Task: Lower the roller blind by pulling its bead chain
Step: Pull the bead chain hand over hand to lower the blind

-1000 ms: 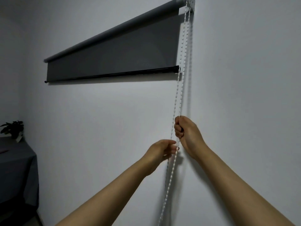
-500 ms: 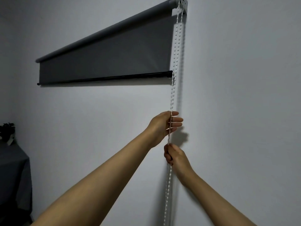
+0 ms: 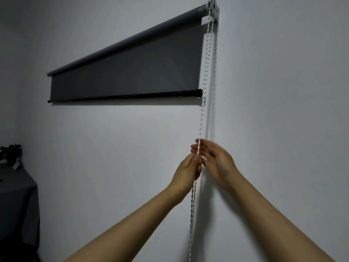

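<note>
A dark grey roller blind hangs on the white wall, partly unrolled, with its black bottom bar a short way below the roller tube. The white bead chain drops from the bracket at the blind's right end and runs down past the frame's bottom edge. My left hand is closed around the chain, pinching it at the fingertips. My right hand is just above and to the right, fingers stretched out and apart behind the chain, slightly blurred.
A table under a dark cloth stands at the left edge, with a small potted plant on it. The bare white wall fills everything else.
My left hand has closed on the chain and come down with it. My right hand has let go lower down and risen above the left, fingers apart. The bottom bar sits slightly lower.
</note>
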